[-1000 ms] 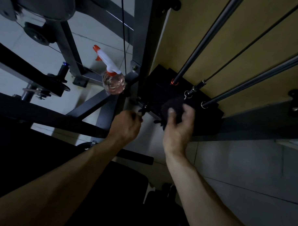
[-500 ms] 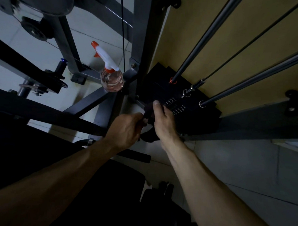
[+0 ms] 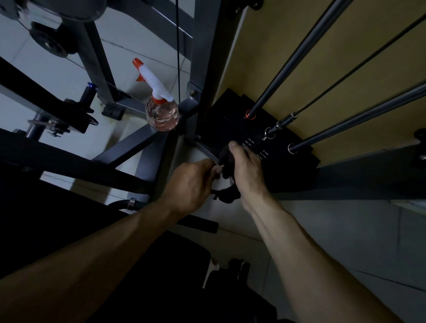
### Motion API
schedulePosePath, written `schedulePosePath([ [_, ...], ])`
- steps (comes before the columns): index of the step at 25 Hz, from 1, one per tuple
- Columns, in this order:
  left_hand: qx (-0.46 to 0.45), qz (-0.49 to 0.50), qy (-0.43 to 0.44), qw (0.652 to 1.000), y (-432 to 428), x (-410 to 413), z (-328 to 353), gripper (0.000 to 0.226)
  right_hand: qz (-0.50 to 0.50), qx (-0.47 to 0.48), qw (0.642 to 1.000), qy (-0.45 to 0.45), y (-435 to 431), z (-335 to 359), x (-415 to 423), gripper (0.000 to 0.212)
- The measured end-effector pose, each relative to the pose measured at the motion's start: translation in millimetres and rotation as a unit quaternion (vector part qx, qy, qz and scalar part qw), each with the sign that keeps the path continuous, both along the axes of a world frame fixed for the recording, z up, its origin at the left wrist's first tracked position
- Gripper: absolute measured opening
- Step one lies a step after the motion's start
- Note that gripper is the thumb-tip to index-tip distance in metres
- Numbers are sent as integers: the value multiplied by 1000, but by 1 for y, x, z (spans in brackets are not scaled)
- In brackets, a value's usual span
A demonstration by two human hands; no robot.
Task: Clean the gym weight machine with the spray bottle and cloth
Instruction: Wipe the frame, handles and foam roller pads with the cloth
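At the near edge of the weight stack [image 3: 235,118], my right hand [image 3: 246,167] curls its fingers round the dark cloth [image 3: 226,196]; left hand [image 3: 189,184] fingers curled against it, pinching what I cannot tell.

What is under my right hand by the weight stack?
A dark cloth, gripped by the right hand at the black weight stack. The hand hides most of the cloth and some printed weight labels.

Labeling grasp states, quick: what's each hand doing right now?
Left hand: curled, pinching a small metal pin.
Right hand: gripping the dark cloth.
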State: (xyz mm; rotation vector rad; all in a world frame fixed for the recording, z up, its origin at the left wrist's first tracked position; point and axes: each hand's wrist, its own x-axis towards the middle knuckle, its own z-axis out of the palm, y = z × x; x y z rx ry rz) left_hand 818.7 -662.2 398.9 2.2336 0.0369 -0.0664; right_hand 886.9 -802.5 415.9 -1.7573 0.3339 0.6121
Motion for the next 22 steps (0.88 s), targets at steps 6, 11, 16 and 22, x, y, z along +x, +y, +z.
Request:
schedulePosePath([
  [6, -248, 168, 253, 920, -13, 21, 21, 35, 201, -112, 930, -287, -2, 3, 2, 20],
  [11, 134, -98, -166, 972, 23, 11, 3, 20, 293, -136, 940, -112, -11, 13, 30, 39],
  [16, -181, 72, 124, 973, -13, 5, 13, 34, 98, -51, 991, -79, 1, 14, 18, 31],
  [22, -32, -68, 177, 981, 2, 21, 23, 27, 299, -161, 930, -143, -17, 9, 31, 42],
])
